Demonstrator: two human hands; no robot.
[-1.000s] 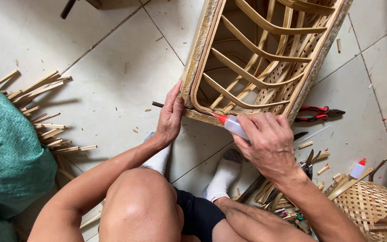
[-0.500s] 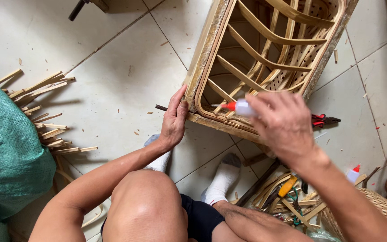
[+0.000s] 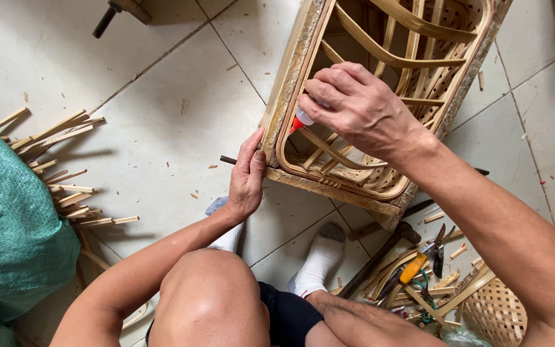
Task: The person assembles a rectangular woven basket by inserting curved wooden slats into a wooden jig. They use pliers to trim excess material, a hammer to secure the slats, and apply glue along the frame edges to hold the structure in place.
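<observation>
Head view: bamboo frame [image 3: 329, 173] lies tilted on the tiled floor [image 3: 162, 115]. Left hand [image 3: 246, 177] rests at the frame's near corner, fingers [image 3: 252, 151] extended flat against the wood, gripping nothing. Right hand [image 3: 354, 106] over the rim, fingers curled tight round a small glue bottle [image 3: 302, 118]; red nozzle points down, touching the inner rim. Bamboo sticks [image 3: 65, 173] lie left, beside a green sack [image 3: 14, 231]. Hammer [image 3: 380, 250] and woven basket [image 3: 496, 308] lie lower right.
</observation>
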